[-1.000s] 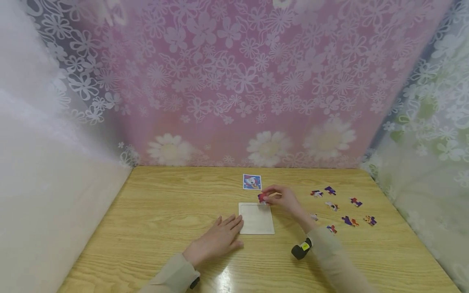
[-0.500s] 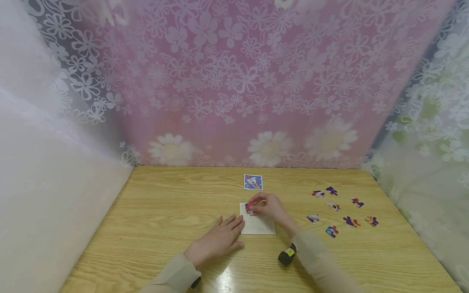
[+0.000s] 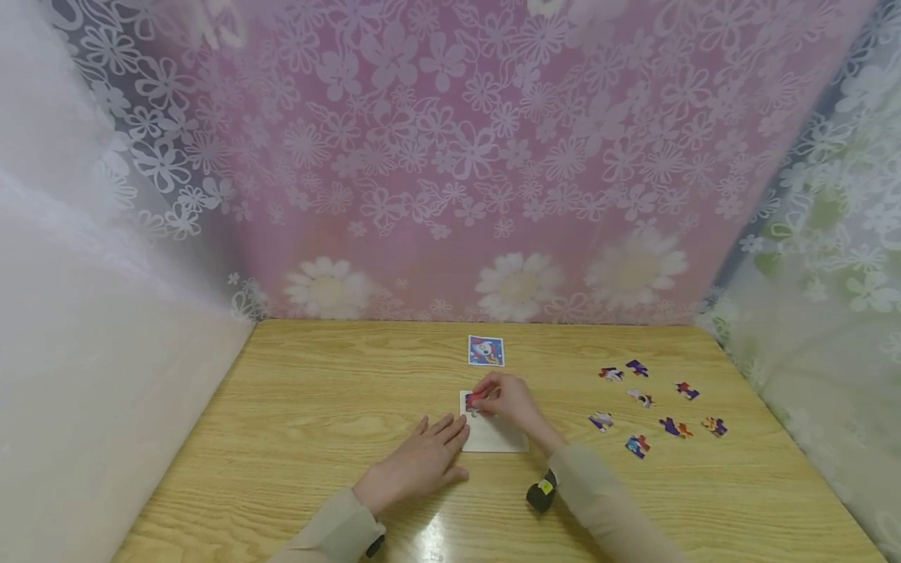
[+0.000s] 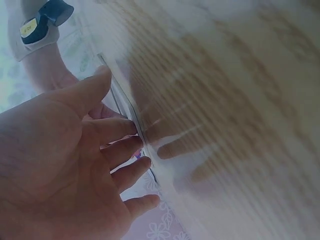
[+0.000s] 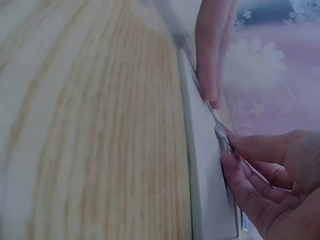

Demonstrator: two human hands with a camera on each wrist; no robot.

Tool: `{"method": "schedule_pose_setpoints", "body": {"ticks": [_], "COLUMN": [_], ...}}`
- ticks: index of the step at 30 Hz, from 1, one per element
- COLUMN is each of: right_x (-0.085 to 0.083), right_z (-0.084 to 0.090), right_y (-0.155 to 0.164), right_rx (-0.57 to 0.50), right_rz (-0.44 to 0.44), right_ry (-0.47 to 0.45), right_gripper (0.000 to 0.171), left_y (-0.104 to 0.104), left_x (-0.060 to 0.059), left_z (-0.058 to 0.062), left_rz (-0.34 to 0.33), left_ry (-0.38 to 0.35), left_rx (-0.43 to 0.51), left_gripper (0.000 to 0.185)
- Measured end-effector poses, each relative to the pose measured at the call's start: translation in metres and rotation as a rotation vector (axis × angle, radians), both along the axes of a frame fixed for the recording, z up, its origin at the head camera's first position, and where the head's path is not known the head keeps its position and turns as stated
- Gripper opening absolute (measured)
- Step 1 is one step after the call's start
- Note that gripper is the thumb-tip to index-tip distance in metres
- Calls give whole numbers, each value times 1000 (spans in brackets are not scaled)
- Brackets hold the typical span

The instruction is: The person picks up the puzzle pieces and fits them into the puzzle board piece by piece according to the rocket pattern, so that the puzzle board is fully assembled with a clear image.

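Observation:
A white square puzzle frame lies on the wooden table. My right hand pinches a red and purple jigsaw piece at the frame's far left corner. In the right wrist view, thumb and finger hold that piece close over the frame's surface. My left hand lies flat with straight fingers, its fingertips at the frame's left edge. The left wrist view shows the left hand's fingers along that edge.
Several loose jigsaw pieces, among them a blue and red one and a purple one, lie scattered on the table at the right. Behind the frame is a small picture card. A flowered curtain stands along the table's back edge.
My right hand has carried the jigsaw piece leftward from the frame's far right corner to its far left corner and lowered it there. The left hand stays in place.

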State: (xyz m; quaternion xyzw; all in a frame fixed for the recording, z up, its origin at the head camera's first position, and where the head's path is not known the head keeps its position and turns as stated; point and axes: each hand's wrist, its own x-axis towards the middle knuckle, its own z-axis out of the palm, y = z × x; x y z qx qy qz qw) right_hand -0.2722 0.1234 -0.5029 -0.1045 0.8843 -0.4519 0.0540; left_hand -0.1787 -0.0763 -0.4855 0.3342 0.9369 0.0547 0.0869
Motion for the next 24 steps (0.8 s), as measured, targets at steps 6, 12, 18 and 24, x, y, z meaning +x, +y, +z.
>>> {"method": "schedule_pose_setpoints", "body": {"ticks": [6,12,18,24], "right_x": [0,-1,-3,-4], "right_z": [4,2,-1,0], "right_y": [-5,-5,-5,-6], "right_rx": [129,207,244,235], "right_rz": [-21,-17,4,26], "right_ry": [54,92,105,125], "right_gripper": [11,9,8,10], "left_y": [-2,-2,-1,-1], "left_x": [-1,-1,-3,-5], "left_z": [-2,-2,1,-3], "left_rz": [-8,-5,-5,-10], "left_ry": [-4,-21,-32,-23], "left_rx": [11,15,6,-4], "left_gripper": [69,70,69,69]}}
